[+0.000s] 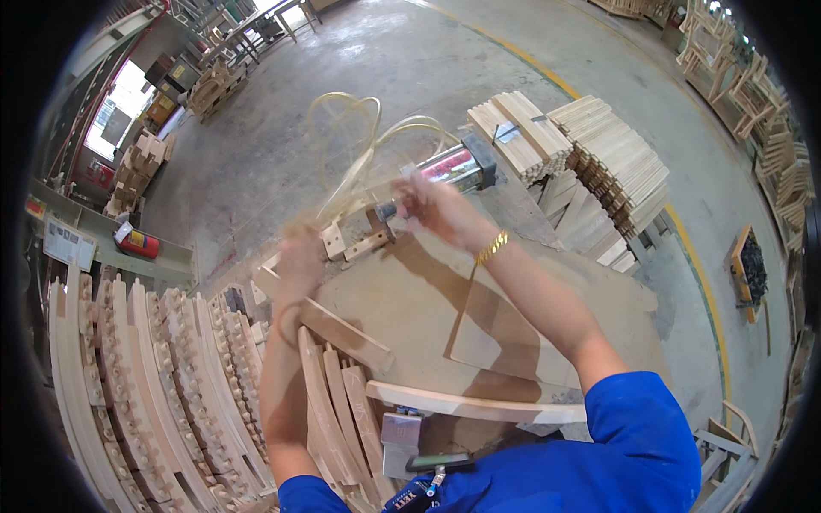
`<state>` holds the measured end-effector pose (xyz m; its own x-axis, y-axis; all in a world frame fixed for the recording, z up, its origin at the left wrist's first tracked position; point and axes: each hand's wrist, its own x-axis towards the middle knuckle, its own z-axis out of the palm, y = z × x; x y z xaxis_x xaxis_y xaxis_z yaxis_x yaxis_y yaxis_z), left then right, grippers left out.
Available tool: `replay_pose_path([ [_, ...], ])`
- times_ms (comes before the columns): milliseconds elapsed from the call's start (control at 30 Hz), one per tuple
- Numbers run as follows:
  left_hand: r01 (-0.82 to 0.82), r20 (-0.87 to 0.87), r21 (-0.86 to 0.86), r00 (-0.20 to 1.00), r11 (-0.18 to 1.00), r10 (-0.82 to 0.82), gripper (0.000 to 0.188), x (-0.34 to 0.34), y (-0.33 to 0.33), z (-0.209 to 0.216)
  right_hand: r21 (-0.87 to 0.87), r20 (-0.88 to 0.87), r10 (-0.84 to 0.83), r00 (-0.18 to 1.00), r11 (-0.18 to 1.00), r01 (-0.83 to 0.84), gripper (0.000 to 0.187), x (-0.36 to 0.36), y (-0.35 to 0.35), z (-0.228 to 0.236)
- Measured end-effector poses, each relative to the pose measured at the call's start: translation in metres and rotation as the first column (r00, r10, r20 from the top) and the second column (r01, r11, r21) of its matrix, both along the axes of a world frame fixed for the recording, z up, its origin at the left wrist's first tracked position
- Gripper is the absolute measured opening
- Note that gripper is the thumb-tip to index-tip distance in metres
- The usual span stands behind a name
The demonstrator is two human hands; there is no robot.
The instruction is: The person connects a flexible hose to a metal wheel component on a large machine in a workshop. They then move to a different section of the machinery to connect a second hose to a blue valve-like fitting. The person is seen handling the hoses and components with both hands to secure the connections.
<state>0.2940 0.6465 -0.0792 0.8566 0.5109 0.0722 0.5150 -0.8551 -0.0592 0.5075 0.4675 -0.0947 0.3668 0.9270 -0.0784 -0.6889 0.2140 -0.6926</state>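
My left hand [301, 256] is smeared by motion above the left side of the worktable [393, 299], so its fingers cannot be made out. Beside it are small wooden blocks with holes [333, 241], and a flat wooden piece [346, 335] slants out from beneath my wrist. My right hand [438, 208], also blurred, reaches over the rod end of a shiny air cylinder [462, 169]. Whether its fingers grip anything is unclear. Pale clear hoses [363, 158] loop up behind the blocks. A curved wooden rail [479, 403] lies along the table's near edge.
Curved wooden parts [333, 410] lean at the near left, beside rows of stacked drilled rails [162, 376]. Bundled wooden slats [611, 154] are piled at the far right. A flat brown board [513, 333] rests on the table. A red extinguisher [138, 243] lies left.
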Motion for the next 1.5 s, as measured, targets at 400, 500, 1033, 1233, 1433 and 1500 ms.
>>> replay_pose_path([
  [400,0.149,0.383,-0.604,0.916,0.783,0.121,0.024,0.248,-0.003,-0.048,-0.459,0.808,0.255,0.532,0.838,0.295,0.047,0.24,0.046,-0.116],
  [500,0.101,0.26,-0.506,0.965,0.856,0.04,0.025,0.315,0.008,-0.087,-0.385,0.764,0.166,0.623,0.892,0.235,0.05,0.24,0.053,-0.127],
  [1033,-0.065,0.219,-0.851,0.857,0.52,0.466,0.051,0.411,-0.009,-0.134,-0.096,0.639,-0.212,0.74,0.932,0.35,0.039,0.257,0.05,-0.188],
  [1233,-0.033,0.176,-0.906,0.876,0.421,0.449,0.045,0.434,0.002,-0.169,-0.152,0.795,-0.086,0.6,0.93,0.334,0.031,0.266,0.044,-0.192],
  [1433,-0.084,0.185,-0.908,0.8,0.411,0.572,0.041,0.43,0.017,-0.172,-0.046,0.886,-0.153,0.437,0.91,0.412,0.042,0.248,0.054,-0.175],
  [1500,-0.144,0.091,-0.888,0.876,0.437,0.473,0.047,0.434,0.009,-0.157,-0.05,0.91,-0.146,0.388,0.89,0.453,0.041,0.254,0.047,-0.173],
])
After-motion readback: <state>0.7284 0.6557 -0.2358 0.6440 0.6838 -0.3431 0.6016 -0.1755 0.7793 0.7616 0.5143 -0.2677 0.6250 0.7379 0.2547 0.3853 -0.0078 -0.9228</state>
